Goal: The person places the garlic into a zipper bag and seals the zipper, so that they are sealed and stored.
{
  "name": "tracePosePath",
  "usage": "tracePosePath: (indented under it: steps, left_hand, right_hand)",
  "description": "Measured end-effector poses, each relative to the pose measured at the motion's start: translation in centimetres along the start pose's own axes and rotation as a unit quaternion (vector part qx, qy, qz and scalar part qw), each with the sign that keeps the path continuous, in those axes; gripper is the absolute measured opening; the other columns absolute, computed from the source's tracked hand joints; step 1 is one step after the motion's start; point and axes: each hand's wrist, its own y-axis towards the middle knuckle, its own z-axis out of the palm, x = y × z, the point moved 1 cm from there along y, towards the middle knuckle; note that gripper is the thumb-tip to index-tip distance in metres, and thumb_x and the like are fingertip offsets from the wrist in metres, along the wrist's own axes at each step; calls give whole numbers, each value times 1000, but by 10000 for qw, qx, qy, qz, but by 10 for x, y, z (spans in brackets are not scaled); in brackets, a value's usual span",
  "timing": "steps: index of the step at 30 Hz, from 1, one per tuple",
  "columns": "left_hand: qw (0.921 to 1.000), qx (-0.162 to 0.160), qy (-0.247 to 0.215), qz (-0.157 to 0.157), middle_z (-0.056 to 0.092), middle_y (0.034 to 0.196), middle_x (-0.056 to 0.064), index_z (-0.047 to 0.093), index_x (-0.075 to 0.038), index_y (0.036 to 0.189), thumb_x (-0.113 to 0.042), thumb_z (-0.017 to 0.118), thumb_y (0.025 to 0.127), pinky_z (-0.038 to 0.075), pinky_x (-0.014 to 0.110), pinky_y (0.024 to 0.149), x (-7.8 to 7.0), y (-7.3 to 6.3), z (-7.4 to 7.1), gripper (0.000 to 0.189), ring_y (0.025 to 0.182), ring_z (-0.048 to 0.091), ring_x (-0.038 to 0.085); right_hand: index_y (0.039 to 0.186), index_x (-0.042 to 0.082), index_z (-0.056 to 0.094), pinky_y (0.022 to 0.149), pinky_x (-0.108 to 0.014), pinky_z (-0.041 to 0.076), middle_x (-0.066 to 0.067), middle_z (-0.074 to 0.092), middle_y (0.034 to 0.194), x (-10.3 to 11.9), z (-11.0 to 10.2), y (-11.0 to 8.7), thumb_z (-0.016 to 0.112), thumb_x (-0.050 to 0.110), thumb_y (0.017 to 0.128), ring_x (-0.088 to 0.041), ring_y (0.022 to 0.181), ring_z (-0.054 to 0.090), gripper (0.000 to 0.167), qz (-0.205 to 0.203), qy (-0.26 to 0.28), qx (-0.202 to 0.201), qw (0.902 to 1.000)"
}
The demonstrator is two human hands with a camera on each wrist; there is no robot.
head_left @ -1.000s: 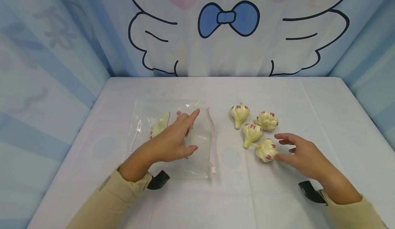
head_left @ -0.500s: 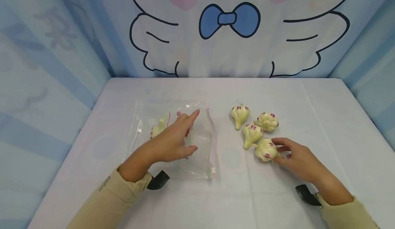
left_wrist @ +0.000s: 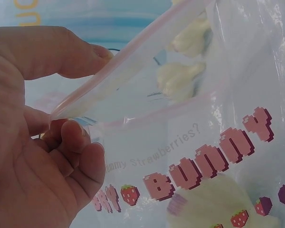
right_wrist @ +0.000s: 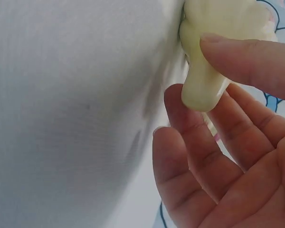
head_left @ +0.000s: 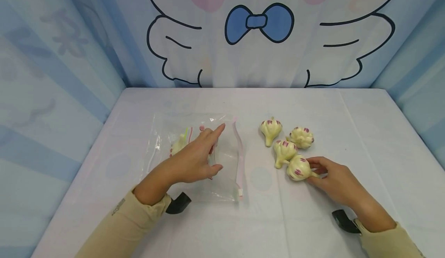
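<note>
My left hand (head_left: 194,155) lies over a clear zip bag (head_left: 227,157) with a pink seal and strawberry print. Its curled fingers hold the bag's film near the mouth, which gapes in the left wrist view, while another finger touches the pink rim (left_wrist: 107,71). Inside the bag is one garlic bulb (head_left: 178,145), partly covered by the hand. On the right, my right hand (head_left: 338,179) pinches the stem end of a pale garlic bulb (head_left: 298,168) with purple marks, thumb on one side and fingers on the other. That bulb sits right beside another garlic bulb (head_left: 284,150).
Two more garlic bulbs, an upright-looking one (head_left: 270,129) and one lying sideways (head_left: 301,137), rest just beyond. A white cloth covers the table (head_left: 264,227). Blue and white printed curtains (head_left: 255,65) stand behind it and at both sides.
My right hand has moved slightly left and its fingers have closed on the nearest garlic bulb, whose stem now shows toward the hand. The left hand and bag stay in place.
</note>
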Motion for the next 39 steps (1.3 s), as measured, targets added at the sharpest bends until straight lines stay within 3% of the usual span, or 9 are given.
tracePosePath:
  steps: [10, 21, 28, 39]
  left_hand:
    - [10000, -9, 22, 11, 43, 93, 3, 20, 4, 157, -9, 77, 83, 43, 25, 68, -1, 0, 0, 95, 81, 41, 13]
    - [10000, -8, 9, 60, 44, 94, 5, 20, 4, 157, -9, 77, 83, 43, 26, 67, -1, -2, -1, 94, 81, 41, 13]
    - [9999, -14, 39, 133, 43, 93, 6, 20, 5, 156, -8, 77, 83, 43, 26, 66, 0, -3, -4, 94, 79, 40, 12]
    - [10000, 42, 18, 59, 44, 95, 8, 19, 4, 157, -9, 77, 84, 45, 25, 67, -3, -4, -8, 95, 77, 42, 12]
  right_hand:
    - [117, 2, 68, 80, -46, 55, -11, 72, 106, 11, -6, -6, 79, 20, 86, -32, 99, 68, 38, -67, -8, -102, 9999]
    - [125, 1, 68, 79, -41, 57, -15, 68, 120, 45, -9, 0, 70, 13, 92, -30, 102, 67, 35, -560, 101, -27, 9984]
    - [125, -1, 68, 77, -37, 57, -14, 69, 119, 69, 6, 9, 68, 6, 92, -27, 101, 69, 34, -999, 421, -19, 9941]
    - [112, 2, 74, 81, -37, 56, -6, 72, 108, 108, 34, 37, 67, 6, 92, -21, 96, 69, 21, -1498, 685, 131, 9863]
